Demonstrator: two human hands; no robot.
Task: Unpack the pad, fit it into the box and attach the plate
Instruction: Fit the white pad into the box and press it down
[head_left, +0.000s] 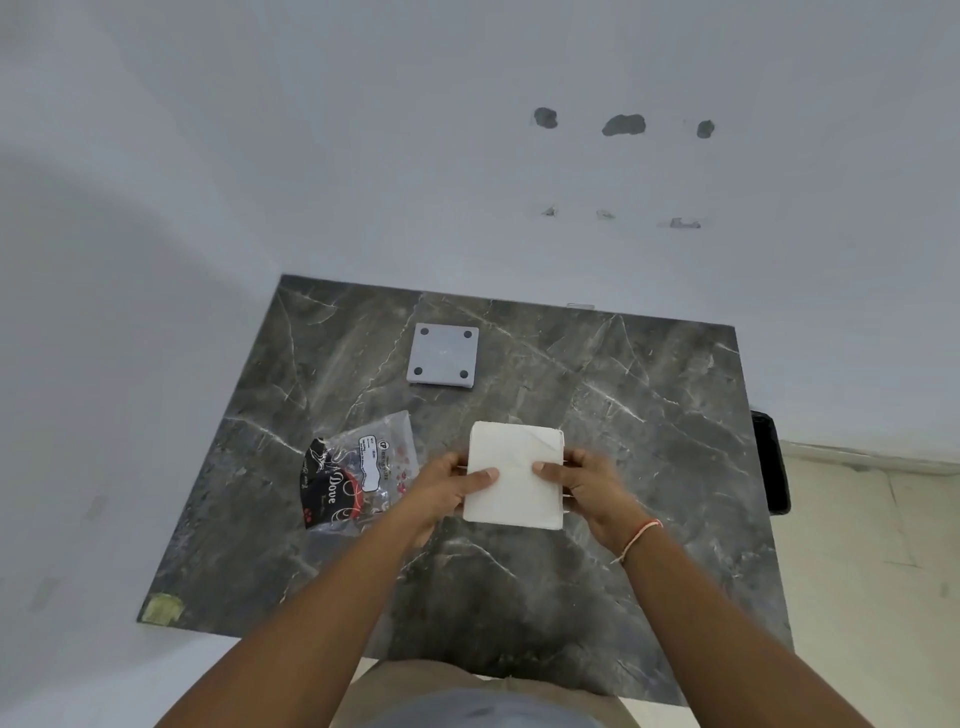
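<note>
A white square pad (514, 475) lies flat over a box, of which only thin edges show at the pad's sides. My left hand (447, 486) grips the left side with its thumb on top of the pad. My right hand (582, 483) grips the right side the same way. Both hands hold the pad and box just above the dark marble table (649, 415). A grey square plate (442, 354) with a dark hole near each corner lies flat farther back on the table, apart from my hands.
A crumpled clear plastic wrapper (358, 470) with black and red print lies left of my left hand. A black object (774, 462) stands beyond the table's right edge. White walls close in behind and to the left.
</note>
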